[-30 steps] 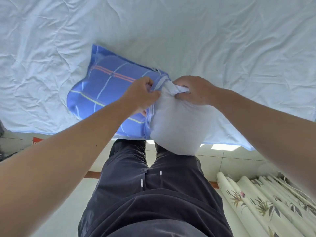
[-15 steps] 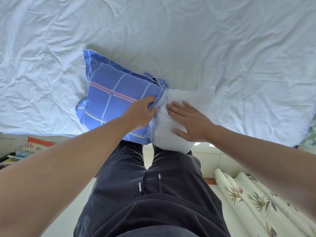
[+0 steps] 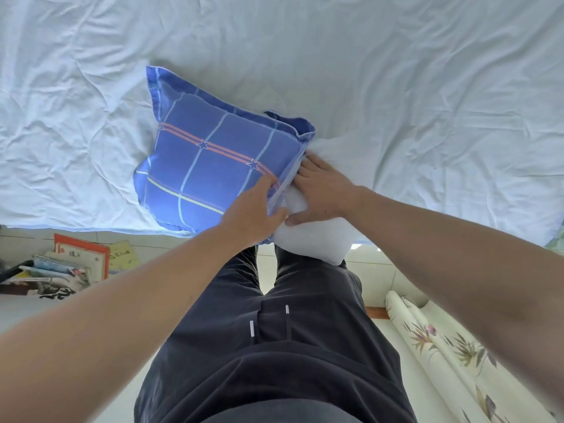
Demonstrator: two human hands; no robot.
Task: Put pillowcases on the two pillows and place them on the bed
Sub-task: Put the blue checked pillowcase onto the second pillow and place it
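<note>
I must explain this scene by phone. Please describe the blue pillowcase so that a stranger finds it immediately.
Start at the wide, wrinkled white bed sheet. At its near edge lies the blue checked fabric pillowcase, half pulled over a plain white pillow, with both hands at its opening. It alone has colour: pale grid lines, orange stripes and small stars.
</note>
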